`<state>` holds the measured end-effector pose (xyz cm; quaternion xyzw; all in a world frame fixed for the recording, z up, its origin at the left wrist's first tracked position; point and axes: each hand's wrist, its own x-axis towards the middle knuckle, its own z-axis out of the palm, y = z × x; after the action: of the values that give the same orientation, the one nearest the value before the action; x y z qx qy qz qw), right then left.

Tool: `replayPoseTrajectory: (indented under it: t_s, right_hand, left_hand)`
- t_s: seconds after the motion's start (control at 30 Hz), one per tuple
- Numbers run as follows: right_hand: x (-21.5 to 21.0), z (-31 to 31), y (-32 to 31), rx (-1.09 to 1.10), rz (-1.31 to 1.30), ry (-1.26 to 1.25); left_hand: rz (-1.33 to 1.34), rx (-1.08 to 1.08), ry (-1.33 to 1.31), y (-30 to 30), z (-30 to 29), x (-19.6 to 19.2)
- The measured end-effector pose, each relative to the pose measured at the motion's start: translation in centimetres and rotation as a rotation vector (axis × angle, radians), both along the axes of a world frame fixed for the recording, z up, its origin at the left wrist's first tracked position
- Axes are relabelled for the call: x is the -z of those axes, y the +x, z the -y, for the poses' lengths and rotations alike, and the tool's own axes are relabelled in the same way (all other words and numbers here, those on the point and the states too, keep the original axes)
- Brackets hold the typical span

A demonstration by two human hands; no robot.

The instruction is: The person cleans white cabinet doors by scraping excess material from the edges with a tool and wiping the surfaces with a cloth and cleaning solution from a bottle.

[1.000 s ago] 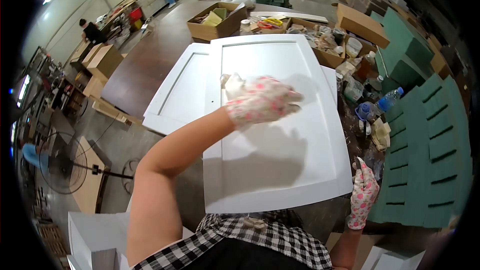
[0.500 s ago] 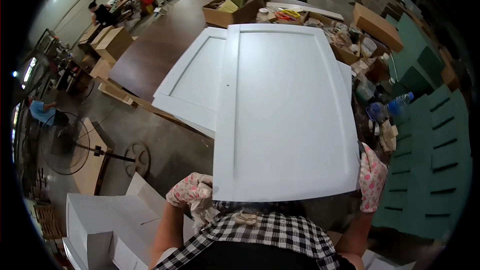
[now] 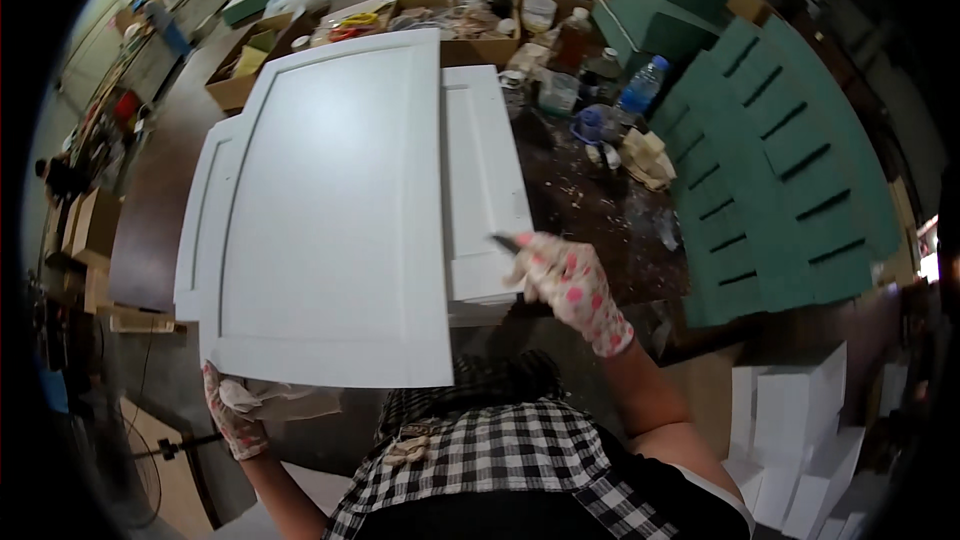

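Note:
A white panelled cabinet door (image 3: 335, 210) with one curved edge lies on top of another white door (image 3: 485, 180), which shows along its right side. At the top door's lower left corner is my left hand (image 3: 235, 420), in a pink-spotted glove; it is closed on a pale rag (image 3: 280, 400), with its fingers against the door's edge. My right hand (image 3: 570, 290), gloved alike, is raised to the right of the top door, over the lower door's right edge. It grips a small dark tool (image 3: 508, 242) with a thin tip; the rest of it is hidden in the fingers.
Cardboard boxes of odds and ends (image 3: 455, 35) stand behind the doors on the brown table (image 3: 600, 260). A blue-capped water bottle (image 3: 642, 85), jars and a crumpled cloth (image 3: 648, 158) sit to the right. Green slotted foam (image 3: 790, 170) leans farther right; white cartons (image 3: 795, 430) are below.
My view has turned right. My right hand has left the top door's right edge and now shows the dark tool. My left hand stays by the lower left corner with the rag.

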<state>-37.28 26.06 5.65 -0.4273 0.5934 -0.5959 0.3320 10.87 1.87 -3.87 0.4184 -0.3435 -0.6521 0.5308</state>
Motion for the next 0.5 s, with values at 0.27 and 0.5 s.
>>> replayPoseTrajectory:
  t_s: [0.27,0.5]
  right_hand:
    - [14.1,-3.8,-11.2,0.634,0.087,0.255]
    - [13.0,-3.9,-10.7,0.308,-1.045,0.478]
  left_hand:
    - [0.125,0.073,0.041,-2.0,3.3,-2.9]
    - [0.431,-0.059,-0.101,0.0,7.3,-3.0]
